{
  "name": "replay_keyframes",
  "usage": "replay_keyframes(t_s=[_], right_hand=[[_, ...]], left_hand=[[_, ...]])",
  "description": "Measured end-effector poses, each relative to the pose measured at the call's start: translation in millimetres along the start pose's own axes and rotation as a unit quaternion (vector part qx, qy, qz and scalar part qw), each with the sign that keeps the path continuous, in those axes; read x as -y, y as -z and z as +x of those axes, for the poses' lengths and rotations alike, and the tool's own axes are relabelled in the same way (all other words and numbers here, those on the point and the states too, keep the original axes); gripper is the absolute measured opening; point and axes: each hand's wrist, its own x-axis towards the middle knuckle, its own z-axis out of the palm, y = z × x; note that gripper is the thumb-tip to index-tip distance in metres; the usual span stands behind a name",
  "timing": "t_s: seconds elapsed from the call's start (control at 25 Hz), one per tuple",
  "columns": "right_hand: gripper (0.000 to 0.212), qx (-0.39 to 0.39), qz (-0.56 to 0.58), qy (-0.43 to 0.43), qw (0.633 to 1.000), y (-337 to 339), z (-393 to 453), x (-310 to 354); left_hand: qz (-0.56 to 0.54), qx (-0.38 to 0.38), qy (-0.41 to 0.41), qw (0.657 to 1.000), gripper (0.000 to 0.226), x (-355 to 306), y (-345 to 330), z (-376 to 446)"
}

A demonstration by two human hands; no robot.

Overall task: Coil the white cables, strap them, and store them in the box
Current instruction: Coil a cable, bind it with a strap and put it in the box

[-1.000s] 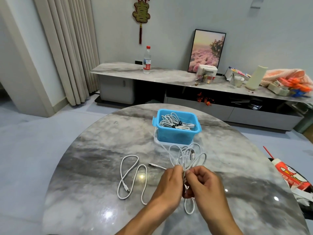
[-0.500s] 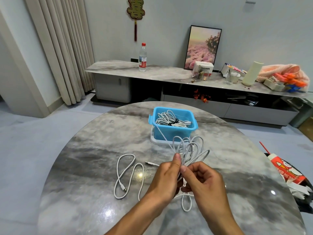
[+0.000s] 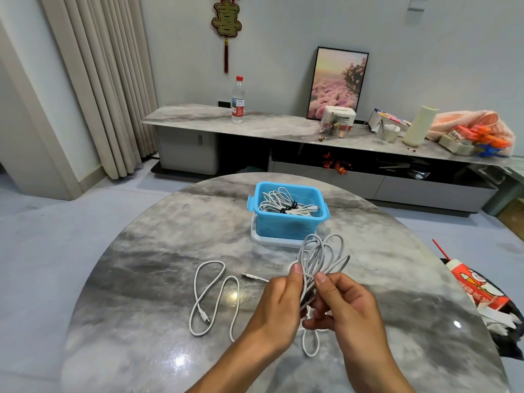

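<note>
Just short of the blue box [image 3: 289, 222], both hands pinch the coiled cable [image 3: 320, 259] — left hand [image 3: 279, 304], right hand [image 3: 344, 304] — loops pointing boxward, tail dangling toward the person.

Light: soft, even indoor light, moderately bright; cool bluish cast on walls and floor
Glare: small white hotspots on the polished table [image 3: 136, 279], near the front edge and at right; overhead source implied
Shadows: faint, diffuse
Sharpness: centre fairly crisp; slight softness on the looped cable [image 3: 320, 256]
Distortion: wide-angle bending; curtain [image 3: 107, 80] leans at the edge
</note>
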Motion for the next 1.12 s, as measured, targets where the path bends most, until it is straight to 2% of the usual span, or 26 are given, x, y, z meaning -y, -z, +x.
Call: replay_keyframes(t_s=[0.16,0.32,0.52,0.68,0.84,0.96,1.04,1.12], right_hand=[[0.024,-0.011,-0.028,0.026,0.999,1,-1,-4],[0.024,-0.024,-0.063,0.055,0.996,0,-1,-6],[0.021,-0.015,-0.099,0.097,0.99,1,-3,-3],[0.012,0.026,-0.088,0.105,0.99,1,-3,0],[0.018,0.045,-0.114,0.121,0.985,4,0,-3],[0.019,0.042,-0.164,0.149,0.974,10,0,-7],[0.02,0.045,-0.194,0.187,0.962,13,2,-5],[0.014,0.065,-0.168,0.209,0.961,16,5,-2]], left_hand=[[0.056,-0.041,-0.046,0.997,0.059,1,-2,-1],[0.068,-0.051,-0.036,0.996,0.057,1,-2,-1],[-0.047,-0.028,0.035,0.998,0.054,-5,0,-2],[-0.179,-0.048,0.107,0.977,0.056,-13,7,0],[-0.163,-0.046,0.096,0.981,0.057,-18,12,0],[-0.081,0.002,0.095,0.992,0.059,-20,19,1],[-0.12,0.053,0.115,0.985,0.061,-24,22,-1],[-0.2,0.076,0.136,0.967,0.06,-28,22,-4]])
